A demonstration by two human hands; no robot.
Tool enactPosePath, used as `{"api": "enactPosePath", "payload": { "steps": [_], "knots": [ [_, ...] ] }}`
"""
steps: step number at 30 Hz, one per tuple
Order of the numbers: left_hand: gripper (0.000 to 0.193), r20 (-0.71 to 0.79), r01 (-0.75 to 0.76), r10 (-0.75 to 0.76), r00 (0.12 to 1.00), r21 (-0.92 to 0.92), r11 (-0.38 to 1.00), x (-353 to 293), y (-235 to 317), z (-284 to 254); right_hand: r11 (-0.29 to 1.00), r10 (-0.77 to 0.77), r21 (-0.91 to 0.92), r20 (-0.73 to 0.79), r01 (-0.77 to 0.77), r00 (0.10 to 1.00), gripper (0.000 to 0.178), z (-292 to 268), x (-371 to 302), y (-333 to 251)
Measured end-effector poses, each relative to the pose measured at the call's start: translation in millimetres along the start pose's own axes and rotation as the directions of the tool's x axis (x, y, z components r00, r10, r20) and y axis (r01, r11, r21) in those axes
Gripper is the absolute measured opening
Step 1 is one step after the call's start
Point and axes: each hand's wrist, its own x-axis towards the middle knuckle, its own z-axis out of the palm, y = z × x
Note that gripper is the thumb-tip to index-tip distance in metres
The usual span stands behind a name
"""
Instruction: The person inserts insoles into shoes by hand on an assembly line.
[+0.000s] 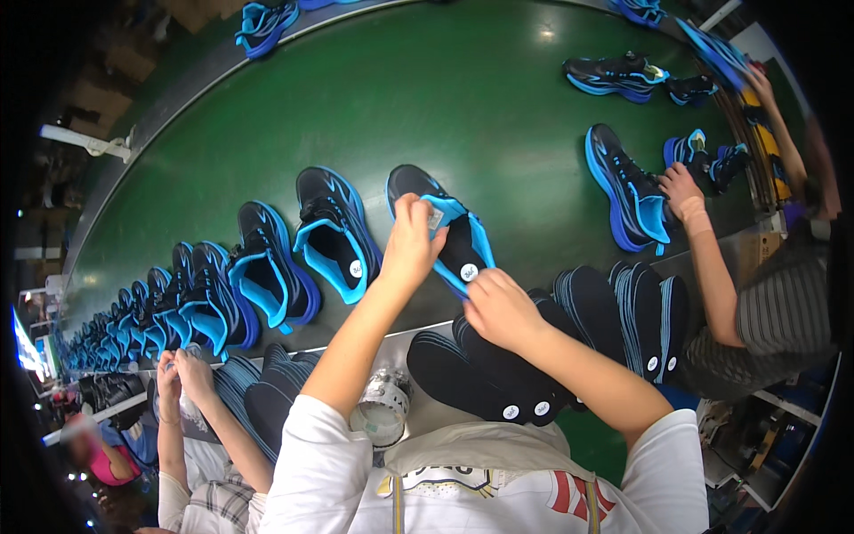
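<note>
A black and blue sports shoe (pixel 409 179) lies before me on the green belt, toe pointing away. My left hand (pixel 412 240) is closed on its tongue and pulls the opening wide. At the heel, the fingers of my right hand (pixel 503 307) are pressed together on the bright blue collar; their tips are partly hidden. Inside the shoe shows a black insole (pixel 458 238) with a round white sticker near the heel. Just left stands another such shoe (pixel 331 191), also with a stickered insole.
A long row of matching shoes (pixel 258 233) runs left. Black insoles (pixel 471 374) lie stacked along the near edge, beside a clear jar (pixel 382 411). At right, a co-worker's hand (pixel 683 191) touches shoes near another shoe (pixel 614 182). Another person's hands (pixel 185 374) work at lower left.
</note>
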Motion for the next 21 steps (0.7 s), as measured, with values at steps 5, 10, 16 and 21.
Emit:
{"api": "enactPosePath", "payload": {
  "steps": [5,10,16,21],
  "knots": [
    [0.05,0.111,0.006,-0.013,0.994,0.06,0.998,8.3,-4.5,8.9,0.95,0.235,-0.296,0.458,-0.103,0.857,0.08,19.3,83.0,16.4],
    [0.046,0.037,-0.013,0.007,0.999,0.158,0.987,-4.4,-0.8,13.2,0.978,0.21,-0.1,0.497,-0.185,0.842,0.09,29.8,75.9,23.0],
    [0.046,0.044,-0.024,0.014,0.999,0.228,0.973,-6.2,-1.2,9.3,0.975,0.22,-0.101,0.541,-0.197,0.812,0.083,-2.4,29.4,0.5],
    [0.047,0.064,-0.117,0.106,0.992,0.202,0.972,4.9,-4.1,-5.0,0.98,-0.06,0.156,-0.352,0.122,0.934,0.03,-37.3,-30.4,36.4]
  ]
}}
